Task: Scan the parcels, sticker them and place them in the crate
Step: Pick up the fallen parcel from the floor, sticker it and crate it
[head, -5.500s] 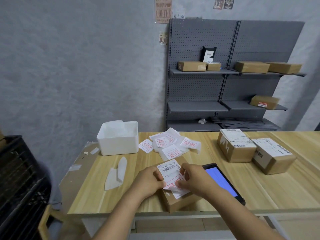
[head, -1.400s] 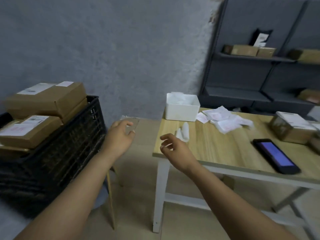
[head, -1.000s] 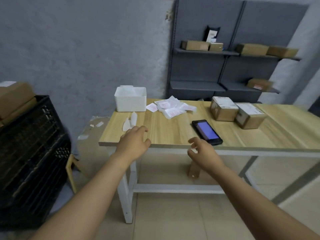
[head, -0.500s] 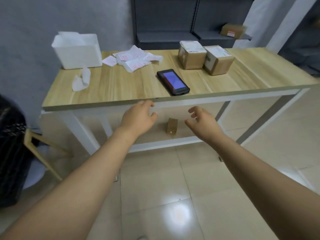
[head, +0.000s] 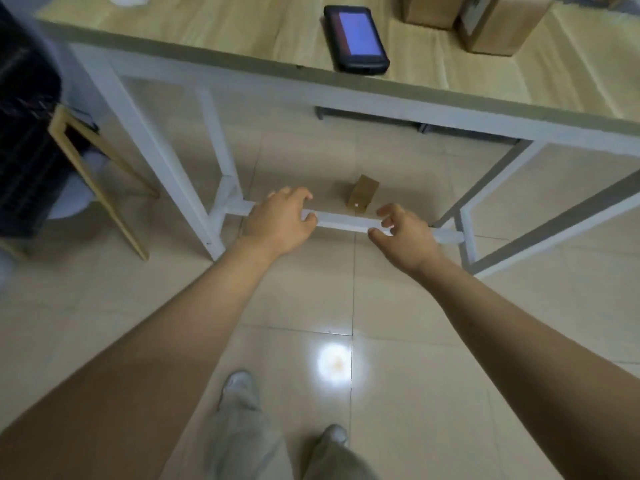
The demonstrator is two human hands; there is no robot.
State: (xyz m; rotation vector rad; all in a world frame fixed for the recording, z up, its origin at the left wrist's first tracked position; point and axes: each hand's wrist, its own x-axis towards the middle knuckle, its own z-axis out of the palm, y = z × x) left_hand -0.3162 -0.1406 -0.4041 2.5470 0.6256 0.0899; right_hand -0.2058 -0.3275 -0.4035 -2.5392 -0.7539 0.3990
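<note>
A small brown parcel point(head: 362, 197) stands on end on the tiled floor under the wooden table point(head: 242, 32), behind the table's white lower crossbar point(head: 343, 221). My left hand point(head: 278, 221) and my right hand point(head: 403, 232) reach down in front of that bar, fingers loosely curled, holding nothing, one on each side of the parcel. The black scanner point(head: 356, 38) with its blue screen lies on the tabletop. Two more brown parcels point(head: 427, 10) point(head: 498, 24) stand at the table's far right. The black crate point(head: 26, 140) shows at the left edge.
White table legs point(head: 149, 147) and a grey diagonal brace point(head: 540, 233) frame the space under the table. A wooden stand point(head: 100, 181) holds the crate at left. My trouser legs and shoes point(head: 239, 386) are at the bottom. A lamp glare spot lies on the tiles.
My view turned from the crate to the table and tilted down to the floor. Both empty hands dropped from tabletop height to the lower crossbar, nearer the parcel on the floor.
</note>
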